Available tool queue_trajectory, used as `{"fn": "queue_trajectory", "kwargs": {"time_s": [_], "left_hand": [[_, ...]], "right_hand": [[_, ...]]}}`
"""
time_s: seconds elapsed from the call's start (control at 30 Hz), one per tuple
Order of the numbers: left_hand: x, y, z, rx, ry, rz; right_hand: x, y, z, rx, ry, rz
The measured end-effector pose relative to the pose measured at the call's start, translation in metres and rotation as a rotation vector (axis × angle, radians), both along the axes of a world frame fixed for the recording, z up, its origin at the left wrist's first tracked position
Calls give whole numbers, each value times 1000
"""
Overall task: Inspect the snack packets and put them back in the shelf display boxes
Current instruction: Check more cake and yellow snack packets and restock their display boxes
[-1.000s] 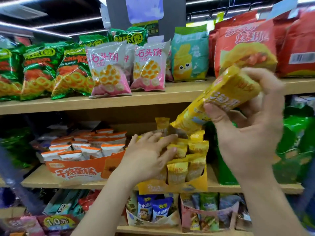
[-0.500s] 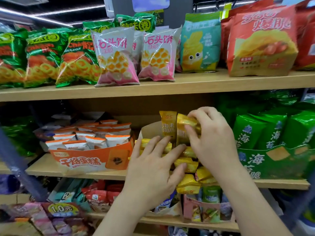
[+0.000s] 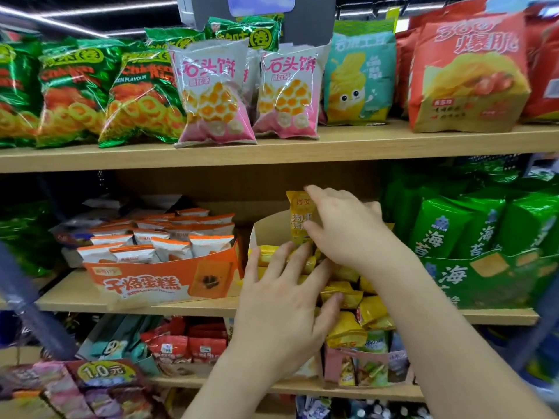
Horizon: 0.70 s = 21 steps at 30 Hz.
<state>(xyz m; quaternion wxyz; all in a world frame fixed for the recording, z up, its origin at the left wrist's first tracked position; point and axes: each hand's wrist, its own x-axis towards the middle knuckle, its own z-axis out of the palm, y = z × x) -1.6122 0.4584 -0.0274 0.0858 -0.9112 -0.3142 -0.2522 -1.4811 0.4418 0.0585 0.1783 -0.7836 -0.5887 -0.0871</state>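
- Head view, the only one I've got. Both hands are at the yellow display box on the middle shelf.
- Right hand is at the back of the box, fingers curled. Thumb lies on the front of an upright yellow packet and forefinger sits at its top edge, so it reads as a pinch on that packet.
- The packet stands vertical against the box's back wall, above the rest.
- Left hand is flat with fingers spread and straight, resting on top of the loose yellow packets in the box. It grips nothing.
- The hands are close, left just below and in front of right. I can't tell if they touch.
- A few yellow packets spill past the box's front edge, over the shelf lip.
- Orange display box with white-and-orange packets sits just left. Green seaweed box is on the right.
- Top shelf holds pink bags, green ring-snack bags and a red bag.
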Motion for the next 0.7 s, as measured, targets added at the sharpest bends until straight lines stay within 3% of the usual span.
{"fn": "queue_trajectory", "kwargs": {"time_s": [0.27, 0.4, 0.5, 0.57, 0.7], "left_hand": [[0, 0, -1, 19, -10, -9], [1, 2, 1, 5, -22, -25], [4, 6, 5, -21, -32, -29], [7, 11, 10, -31, -33, -22], [13, 24, 30, -94, 17, -22]], "right_hand": [[-11, 17, 4, -10, -109, -88], [-13, 13, 1, 106, -139, -43], [-11, 4, 3, 319, -178, -32], [-6, -6, 4, 581, -165, 7], [10, -28, -5, 981, 63, 120]]}}
